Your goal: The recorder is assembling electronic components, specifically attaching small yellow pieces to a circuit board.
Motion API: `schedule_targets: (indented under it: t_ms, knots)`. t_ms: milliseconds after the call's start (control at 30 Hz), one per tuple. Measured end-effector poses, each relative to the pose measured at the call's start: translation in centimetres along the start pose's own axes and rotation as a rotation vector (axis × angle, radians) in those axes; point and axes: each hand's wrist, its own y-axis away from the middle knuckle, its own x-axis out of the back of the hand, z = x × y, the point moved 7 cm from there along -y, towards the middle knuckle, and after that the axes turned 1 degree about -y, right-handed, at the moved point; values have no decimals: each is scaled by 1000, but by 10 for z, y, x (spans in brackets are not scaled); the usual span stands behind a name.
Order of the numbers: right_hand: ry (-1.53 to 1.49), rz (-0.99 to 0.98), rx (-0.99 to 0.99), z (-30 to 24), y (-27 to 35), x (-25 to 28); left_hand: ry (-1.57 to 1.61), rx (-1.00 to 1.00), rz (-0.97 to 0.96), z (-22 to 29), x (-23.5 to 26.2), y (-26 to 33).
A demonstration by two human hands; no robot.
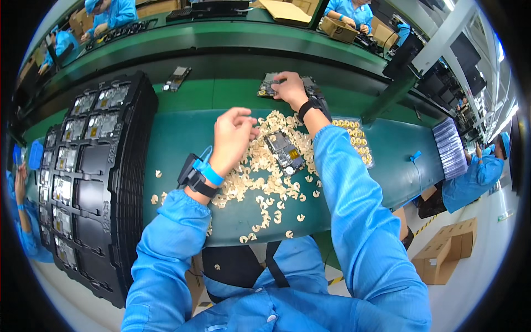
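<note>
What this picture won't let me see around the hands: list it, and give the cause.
All in the head view:
Left hand: whether its fingertips pinch anything; the curled fingers block the view.
Circuit board under the right hand: its covered part, hidden by that hand.
Underside of the loose board: it faces away.
Black tray stack: contents of lower layers, covered by those above.

Illumination was bright, cool and largely even across the green mat (182, 133), with soft, faint shadows. Strip lights (501, 52) at upper right registered as overexposed white streaks. Sheen was noted on the blue sleeves (354, 188), and glare on the pale plastic stack (449, 149). The central circuit board (284, 152) was reasonably sharp; distant workers (113, 16) appeared soft. Fisheye distortion bowed the tray stack (94, 166) and green shelf (204, 39); black vignetting enclosed the view.
</note>
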Motion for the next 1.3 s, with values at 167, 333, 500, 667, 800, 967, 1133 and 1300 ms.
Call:
schedule_targets:
  t_ms: [167, 333, 500, 667, 800, 967, 1133, 1300]
  knots:
    - [837, 191, 182, -7, -15, 64, -113, -39, 12, 7, -1, 8]
    - [911, 239, -42, 59, -25, 124, -127, -73, -28, 11, -9, 6]
    - [518, 211, -70, 42, -13, 114, -40, -45, -75, 2, -7, 10]
    - [-171, 241, 106, -2, 79, 100, -27, 18, -233, 12, -32, 17]
    - [-816, 5, 50, -44, 145, 37, -32, -45, -306, 23, -52, 31]
    - [-898, 41, 15, -52, 161, 30, 103, -79, -230, 23, -42, 26]
    - [-929, 30, -61, -47, 174, 27, 205, -20, -163, 22, -39, 27]
    - [-161, 320, 253, -55, 179, 123, 232, -48, -120, 21, -25, 18]
